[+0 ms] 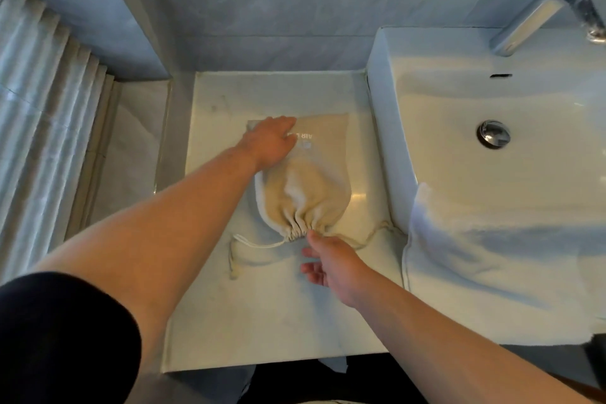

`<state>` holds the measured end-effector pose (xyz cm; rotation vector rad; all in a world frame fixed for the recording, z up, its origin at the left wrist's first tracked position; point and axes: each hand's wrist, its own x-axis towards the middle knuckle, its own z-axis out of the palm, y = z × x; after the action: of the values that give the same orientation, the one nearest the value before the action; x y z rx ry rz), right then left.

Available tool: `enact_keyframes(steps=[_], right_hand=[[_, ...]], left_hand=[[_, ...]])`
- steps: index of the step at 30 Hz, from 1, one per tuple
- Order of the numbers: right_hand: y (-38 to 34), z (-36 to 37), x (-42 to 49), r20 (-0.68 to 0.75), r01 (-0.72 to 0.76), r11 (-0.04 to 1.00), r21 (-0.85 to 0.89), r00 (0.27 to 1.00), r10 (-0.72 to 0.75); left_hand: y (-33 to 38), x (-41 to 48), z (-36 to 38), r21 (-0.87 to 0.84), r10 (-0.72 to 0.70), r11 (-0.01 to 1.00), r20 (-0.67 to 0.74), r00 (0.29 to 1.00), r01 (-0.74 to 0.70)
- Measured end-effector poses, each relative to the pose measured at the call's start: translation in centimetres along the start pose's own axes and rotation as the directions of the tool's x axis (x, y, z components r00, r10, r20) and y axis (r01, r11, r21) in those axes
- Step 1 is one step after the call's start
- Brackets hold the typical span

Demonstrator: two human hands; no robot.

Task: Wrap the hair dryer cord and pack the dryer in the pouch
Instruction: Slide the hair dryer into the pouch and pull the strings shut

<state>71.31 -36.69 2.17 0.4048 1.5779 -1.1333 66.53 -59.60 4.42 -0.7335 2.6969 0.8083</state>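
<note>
My left hand [273, 141] is pressing flat on the pouch [303, 184] beside the sink [492, 193]; my right hand [329, 259], open, is touching its gathered neck. Soft cloth, bulging, probably best lifted there.

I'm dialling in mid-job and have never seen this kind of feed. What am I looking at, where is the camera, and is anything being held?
There is no machine: a person works with bare hands, filmed by one wide camera on their head, looking down. A beige drawstring pouch lies on a white counter, its mouth already gathered shut and bulging as if filled. The left hand rests flat on the pouch's far end. The right hand is open, fingertips at the gathered mouth, gripping nothing. Loose drawstrings trail beside it. A sink with a white towel sits to the right.
</note>
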Motion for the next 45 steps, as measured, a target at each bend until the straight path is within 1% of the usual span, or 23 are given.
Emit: enact_keyframes(steps=[1, 2, 4, 5, 8, 11, 13, 14, 16, 17, 20, 22, 24, 26, 28, 29, 31, 33, 35, 37, 39, 43, 45], right_hand=[[-0.5, 0.0, 0.1, -0.011, 0.000, 0.999, 0.043, 1.000, 0.001], [-1.0, 0.0, 0.1, -0.011, -0.007, 0.996, 0.092, 1.000, 0.008], [-1.7, -0.4, 0.0, -0.010, 0.000, 0.987, 0.163, 1.000, 0.002], [-2.0, -0.9, 0.0, -0.022, 0.016, 0.984, 0.178, 1.000, -0.013], [-2.7, -2.6, 0.0, -0.102, 0.066, 0.976, 0.206, 0.994, -0.046], [-3.5, -4.3, 0.2, -0.184, 0.100, 0.971, 0.219, 0.981, -0.060], [-4.0, -5.3, 0.3, -0.222, 0.121, 0.976, 0.182, 0.972, -0.079], [-4.3, -5.6, 0.2, -0.243, 0.138, 0.975, 0.174, 0.966, -0.094], [-4.7, -6.0, 0.3, -0.260, 0.193, 0.963, 0.188, 0.955, -0.141], [-4.8, -6.1, 0.4, -0.244, 0.214, 0.958, 0.192, 0.956, -0.165], [-5.3, -6.1, 1.0, -0.141, 0.200, 0.960, 0.197, 0.975, -0.174], [-5.6, -5.9, 1.4, -0.118, 0.180, 0.963, 0.199, 0.980, -0.159], [-5.7, -5.6, 1.6, -0.153, 0.210, 0.965, 0.154, 0.970, -0.187], [-5.7, -5.4, 1.4, -0.210, 0.245, 0.963, 0.108, 0.953, -0.219], [-5.6, -5.5, 0.8, -0.219, 0.277, 0.957, 0.091, 0.943, -0.252], [-5.6, -5.6, 0.3, -0.204, 0.302, 0.948, 0.102, 0.939, -0.277], [-5.6, -5.7, -1.0, -0.163, 0.357, 0.927, 0.115, 0.927, -0.337], [-5.6, -5.8, -2.5, -0.123, 0.406, 0.908, 0.106, 0.911, -0.393], [-5.9, -6.3, -4.3, -0.126, 0.448, 0.886, 0.120, 0.892, -0.434], [-6.2, -7.3, -6.0, -0.140, 0.468, 0.869, 0.159, 0.882, -0.450], [-6.4, -8.6, -7.7, -0.133, 0.474, 0.856, 0.208, 0.881, -0.455], [-6.3, -11.4, -10.3, -0.162, 0.483, 0.835, 0.263, 0.875, -0.455], [-6.0, -12.9, -11.3, -0.188, 0.498, 0.820, 0.281, 0.867, -0.462]], left_hand=[[-0.1, 0.6, 0.2, 0.038, 0.009, 0.999, 0.031, 0.999, -0.010], [-0.3, 0.9, 0.4, 0.065, 0.014, 0.998, 0.009, 1.000, -0.015], [-0.5, 0.9, 0.5, 0.127, 0.010, 0.992, -0.095, 0.995, 0.002], [-0.5, 0.7, 0.5, 0.170, -0.004, 0.985, -0.117, 0.993, 0.023], [-1.1, -0.2, 0.5, 0.262, -0.064, 0.961, -0.103, 0.993, 0.089], [-1.7, -1.4, 0.6, 0.240, -0.137, 0.959, -0.070, 0.988, 0.150], [-2.2, -2.2, 1.0, 0.170, -0.185, 0.967, -0.052, 0.981, 0.191], [-2.4, -2.4, 1.1, 0.101, -0.211, 0.971, -0.055, 0.976, 0.216], [-3.1, -2.4, 1.4, -0.090, -0.272, 0.959, -0.052, 0.961, 0.267], [-3.4, -2.3, 1.5, -0.192, -0.307, 0.936, -0.032, 0.951, 0.296], [-3.9, -2.3, 2.0, -0.465, -0.346, 0.809, 0.118, 0.931, 0.360], [-4.1, -2.2, 2.6, -0.542, -0.326, 0.756, 0.177, 0.929, 0.368], [-4.4, -2.3, 3.1, -0.606, -0.319, 0.694, 0.226, 0.920, 0.389], [-4.7, -2.8, 3.3, -0.690, -0.302, 0.592, 0.288, 0.909, 0.416], [-5.1, -4.1, 3.3, -0.765, -0.261, 0.478, 0.345, 0.901, 0.432], [-5.1, -5.0, 3.2, -0.800, -0.237, 0.420, 0.358, 0.903, 0.428], [-5.1, -6.6, 2.9, -0.863, -0.209, 0.325, 0.333, 0.919, 0.386], [-4.6, -8.3, 2.3, -0.912, -0.221, 0.236, 0.287, 0.932, 0.337], [-3.8, -9.8, 1.6, -0.941, -0.226, 0.163, 0.257, 0.939, 0.297], [-2.5, -10.9, 0.7, -0.954, -0.208, 0.147, 0.228, 0.951, 0.261], [-0.8, -11.7, -0.2, -0.962, -0.169, 0.161, 0.195, 0.966, 0.222], [3.8, -12.1, -1.8, -0.956, -0.051, 0.247, 0.148, 0.988, 0.157], [6.2, -12.4, -2.2, -0.955, 0.017, 0.265, 0.140, 0.990, 0.131]])
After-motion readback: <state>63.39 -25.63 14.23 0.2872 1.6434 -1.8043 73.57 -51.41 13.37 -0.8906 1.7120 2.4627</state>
